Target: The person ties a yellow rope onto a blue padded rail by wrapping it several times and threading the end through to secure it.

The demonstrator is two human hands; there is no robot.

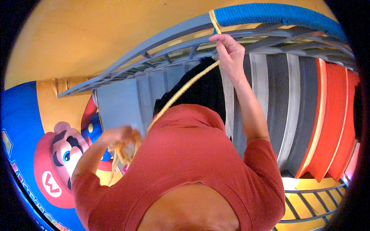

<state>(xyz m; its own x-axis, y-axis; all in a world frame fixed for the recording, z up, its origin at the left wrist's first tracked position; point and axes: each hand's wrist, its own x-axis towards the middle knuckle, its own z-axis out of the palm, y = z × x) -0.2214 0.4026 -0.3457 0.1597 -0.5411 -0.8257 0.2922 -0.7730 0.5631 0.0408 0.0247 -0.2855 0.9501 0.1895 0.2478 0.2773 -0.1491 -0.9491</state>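
A yellow rope runs slantwise across the front of my red shirt, between my two hands. Its upper end is looped over the grey metal handrail, right beside a stretch wrapped tightly in blue rope. Just below that loop, my right hand is closed around the yellow rope with bent fingers. My left hand, blurred by motion, is down at my left side with a loose yellow bundle of the same rope hanging from it.
Stairs with grey treads lie below me, with red steps at the right. A second railing stands at the lower right. On the left, a mural shows a red-capped cartoon figure. The wall beyond the handrail is yellow.
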